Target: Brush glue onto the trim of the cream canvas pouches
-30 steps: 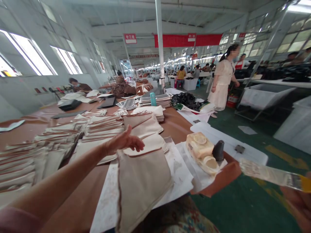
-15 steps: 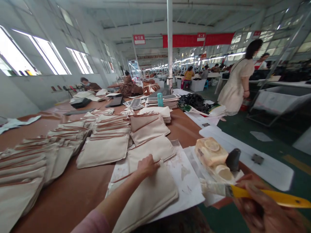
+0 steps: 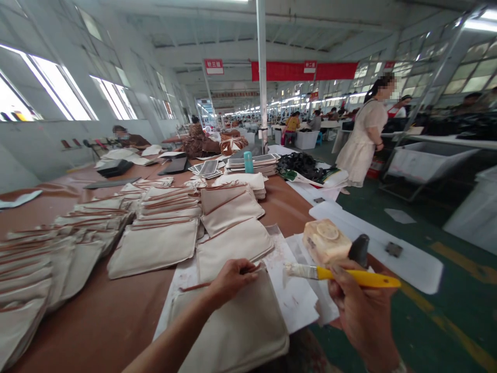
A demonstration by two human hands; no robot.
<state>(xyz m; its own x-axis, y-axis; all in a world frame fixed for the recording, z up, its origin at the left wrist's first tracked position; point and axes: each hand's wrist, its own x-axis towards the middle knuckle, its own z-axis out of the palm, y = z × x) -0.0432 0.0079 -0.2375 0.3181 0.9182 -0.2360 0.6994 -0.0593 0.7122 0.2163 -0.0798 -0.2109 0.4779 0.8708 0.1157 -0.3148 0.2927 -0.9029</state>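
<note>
My left hand [image 3: 235, 282] pinches the brown-trimmed upper edge of the nearest cream fabric piece [image 3: 236, 326], which lies on white paper [image 3: 293, 285]. My right hand [image 3: 359, 305] grips a brush with a yellow handle [image 3: 373, 278]; its pale bristles [image 3: 298, 271] point left, above the paper and to the right of the fabric. Just beyond that piece is another cream piece [image 3: 235, 246]. A glue-stained plastic container [image 3: 326, 241] stands behind my right hand, beside a dark object [image 3: 359, 249].
Rows of cream pieces [image 3: 155, 246] cover the left of the brown table [image 3: 128, 316]. A turquoise bottle [image 3: 248, 162] stands farther back near black straps [image 3: 305, 167]. A person in a light dress [image 3: 361, 134] stands in the aisle at right.
My right hand has moved left with the brush, bringing the bristles from beside the container to near the fabric. My left hand now holds the fabric edge slightly raised. The view has shifted right.
</note>
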